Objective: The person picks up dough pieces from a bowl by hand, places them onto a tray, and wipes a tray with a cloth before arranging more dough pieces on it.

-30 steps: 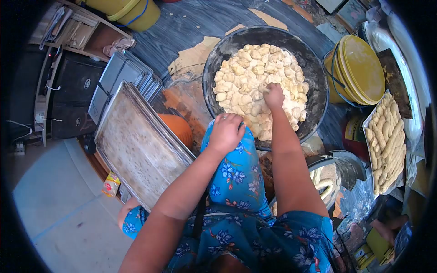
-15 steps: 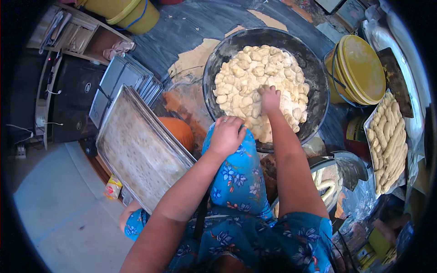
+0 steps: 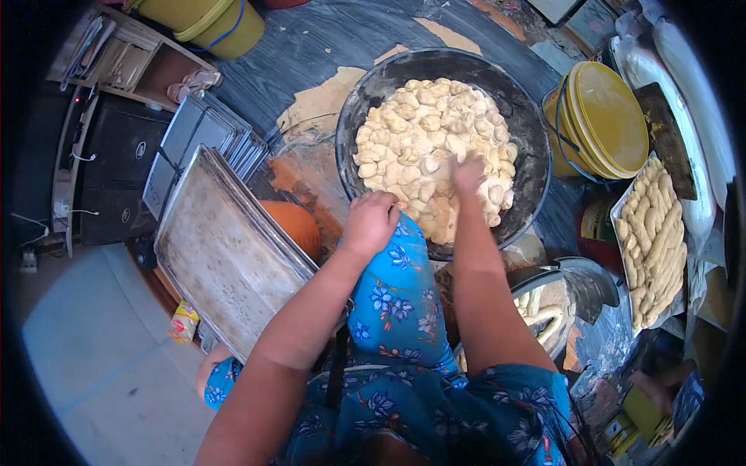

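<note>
Pale dough pieces (image 3: 420,128), lumpy and floury, are heaped in a wide black basin (image 3: 353,85). My right hand (image 3: 468,177) is at the near right part of the heap, apparently touching it; motion blurs its fingers, and I cannot make out whether they hold a piece. My left hand (image 3: 371,223) lies over my raised knee, in blue flowered cloth (image 3: 392,287), close to the basin's near left rim. Nothing shows in its grasp, and its fingers rest loosely over the knee.
Stacked metal trays (image 3: 233,248) lean at my left beside an orange rounded object (image 3: 294,225). At right are a lidded yellow bucket (image 3: 610,116) and a tray of long dough strips (image 3: 653,241). A dark container (image 3: 590,283) with dough ropes stands near my right arm.
My right hand has shifted slightly over the dough and become blurred. My left hand stays on the knee. The whole view has slid a little, so things appear farther left.
</note>
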Tool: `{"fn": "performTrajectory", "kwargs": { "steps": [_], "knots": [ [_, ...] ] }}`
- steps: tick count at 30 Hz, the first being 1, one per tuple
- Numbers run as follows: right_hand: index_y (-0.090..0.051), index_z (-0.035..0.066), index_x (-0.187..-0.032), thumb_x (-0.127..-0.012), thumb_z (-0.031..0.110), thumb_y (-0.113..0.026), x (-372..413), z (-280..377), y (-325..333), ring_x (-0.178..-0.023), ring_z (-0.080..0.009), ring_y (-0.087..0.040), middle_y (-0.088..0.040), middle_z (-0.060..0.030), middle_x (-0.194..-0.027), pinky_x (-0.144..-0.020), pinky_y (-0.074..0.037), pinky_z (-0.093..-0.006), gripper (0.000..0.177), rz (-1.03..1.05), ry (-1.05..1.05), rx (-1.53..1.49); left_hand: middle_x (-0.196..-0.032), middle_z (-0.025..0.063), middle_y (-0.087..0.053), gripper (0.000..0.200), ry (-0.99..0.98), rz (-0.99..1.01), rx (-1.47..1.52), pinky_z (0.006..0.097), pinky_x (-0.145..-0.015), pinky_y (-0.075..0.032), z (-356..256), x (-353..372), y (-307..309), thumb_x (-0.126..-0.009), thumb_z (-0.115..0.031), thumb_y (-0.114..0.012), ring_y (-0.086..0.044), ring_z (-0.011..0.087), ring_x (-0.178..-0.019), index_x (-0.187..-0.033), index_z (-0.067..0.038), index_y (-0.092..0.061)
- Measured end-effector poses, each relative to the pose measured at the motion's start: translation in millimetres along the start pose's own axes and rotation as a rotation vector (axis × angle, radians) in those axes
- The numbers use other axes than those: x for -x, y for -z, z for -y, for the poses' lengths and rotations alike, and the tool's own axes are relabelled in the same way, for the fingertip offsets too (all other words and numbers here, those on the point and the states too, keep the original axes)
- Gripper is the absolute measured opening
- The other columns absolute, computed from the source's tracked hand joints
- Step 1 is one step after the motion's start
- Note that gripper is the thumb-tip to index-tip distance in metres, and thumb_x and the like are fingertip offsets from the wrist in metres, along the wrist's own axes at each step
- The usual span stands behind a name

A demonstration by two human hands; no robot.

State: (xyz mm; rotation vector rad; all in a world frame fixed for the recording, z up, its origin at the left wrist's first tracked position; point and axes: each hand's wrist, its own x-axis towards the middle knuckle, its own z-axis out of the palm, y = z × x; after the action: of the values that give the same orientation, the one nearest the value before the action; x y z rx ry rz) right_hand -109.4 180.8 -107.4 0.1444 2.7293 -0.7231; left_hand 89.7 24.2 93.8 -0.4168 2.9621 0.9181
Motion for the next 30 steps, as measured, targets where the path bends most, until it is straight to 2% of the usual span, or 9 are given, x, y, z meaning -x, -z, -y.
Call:
{"fn": "performTrajectory", "kwargs": {
  "steps": [2,4,7,10,12,17,21,24,30],
  "knots": [
    [-0.031,0.008,-0.148,-0.085,0.058,-0.051,48.0,25.6,-18.5,-0.145,-0.0387,-0.009,-0.016,-0.0215,-0.156,-0.111,-0.005,-0.0658,0.083,-0.014,0.144,0.252,-0.097,0.0147,-0.065,0.019,-0.010,-0.004,-0.018,0.0437,-0.087,-0.044,-0.9,-1.8,0.9,-0.085,-0.019,-0.060,-0.059,0.0334,-0.097,-0.095,-0.004,-0.065],
    [-0.042,0.011,-0.142,-0.085,0.053,-0.055,82.7,63.9,15.7,-0.142,-0.0365,-0.023,-0.032,-0.0160,-0.152,-0.113,-0.006,-0.0637,0.072,0.371,0.346,0.192,-0.097,0.0150,-0.065,0.019,-0.011,-0.024,-0.019,0.0442,-0.087,-0.045,1.0,-1.7,0.9,-0.085,-0.019,-0.059,-0.059,0.0339,-0.097,-0.095,-0.004,-0.065],
    [-0.043,0.010,-0.140,-0.083,0.054,-0.058,91.2,25.1,-37.7,-0.139,-0.0291,-0.033,-0.041,-0.0156,-0.146,-0.115,-0.009,-0.0575,0.074,0.197,1.148,0.212,-0.097,0.0156,-0.065,0.019,-0.021,-0.032,-0.012,0.0449,-0.087,-0.045,4.6,-2.2,-1.2,-0.086,-0.019,-0.059,-0.059,0.0344,-0.096,-0.095,-0.004,-0.065],
    [-0.041,0.015,-0.143,-0.083,0.057,-0.058,60.8,-1.4,3.3,-0.139,-0.0260,-0.033,-0.038,-0.0132,-0.149,-0.117,-0.011,-0.0511,0.076,0.430,0.865,-0.058,-0.097,0.0159,-0.065,0.019,-0.005,-0.035,-0.005,0.0450,-0.087,-0.045,5.4,1.0,1.3,-0.086,-0.019,-0.059,-0.059,0.0346,-0.096,-0.095,-0.003,-0.065],
    [-0.035,0.020,-0.147,-0.087,0.056,-0.055,50.5,-8.3,51.4,-0.144,-0.0317,-0.020,-0.025,-0.0091,-0.156,-0.114,-0.006,-0.0612,0.073,0.263,0.609,0.443,-0.097,0.0161,-0.065,0.019,0.001,-0.046,0.002,0.0449,-0.087,-0.045,3.1,1.0,1.3,-0.086,-0.019,-0.059,-0.059,0.0345,-0.096,-0.094,-0.003,-0.065],
    [-0.029,0.026,-0.149,-0.089,0.037,-0.052,8.1,-34.4,42.2,-0.145,-0.0302,-0.019,-0.022,-0.0073,-0.157,-0.113,-0.008,-0.0630,0.065,-0.012,0.095,0.424,-0.097,0.0164,-0.065,0.019,0.006,-0.035,-0.018,0.0449,-0.086,-0.046,-0.5,0.2,0.1,-0.085,-0.019,-0.059,-0.059,0.0345,-0.097,-0.094,-0.003,-0.066],
    [-0.038,0.022,-0.144,-0.085,0.017,-0.053,20.8,-28.7,6.0,-0.137,-0.0281,-0.032,-0.040,-0.0092,-0.146,-0.111,-0.019,-0.0573,0.062,-0.003,0.889,0.663,-0.096,0.0166,-0.065,0.019,-0.007,-0.041,-0.029,0.0450,-0.086,-0.045,-1.0,-0.4,0.2,-0.084,-0.018,-0.060,-0.059,0.0346,-0.096,-0.094,-0.003,-0.066],
    [-0.044,0.022,-0.141,-0.082,0.006,-0.050,52.3,15.7,38.8,-0.124,-0.0273,-0.043,-0.051,-0.0082,-0.129,-0.104,-0.030,-0.0485,0.062,0.276,0.666,0.420,-0.095,0.0168,-0.065,0.020,-0.007,-0.036,-0.018,0.0449,-0.086,-0.045,-1.2,0.0,0.9,-0.084,-0.018,-0.060,-0.059,0.0347,-0.096,-0.094,-0.003,-0.066],
    [-0.065,0.013,-0.106,-0.078,0.011,-0.060,54.4,-6.8,27.3,-0.104,-0.0250,-0.053,-0.058,-0.0082,-0.103,-0.089,-0.040,-0.0405,0.028,-0.057,0.749,0.385,-0.096,0.0167,-0.065,0.020,0.021,-0.015,-0.040,0.0444,-0.086,-0.046,-2.7,0.3,4.5,-0.084,-0.018,-0.059,-0.059,0.0346,-0.096,-0.094,-0.003,-0.066]
  ]
}}
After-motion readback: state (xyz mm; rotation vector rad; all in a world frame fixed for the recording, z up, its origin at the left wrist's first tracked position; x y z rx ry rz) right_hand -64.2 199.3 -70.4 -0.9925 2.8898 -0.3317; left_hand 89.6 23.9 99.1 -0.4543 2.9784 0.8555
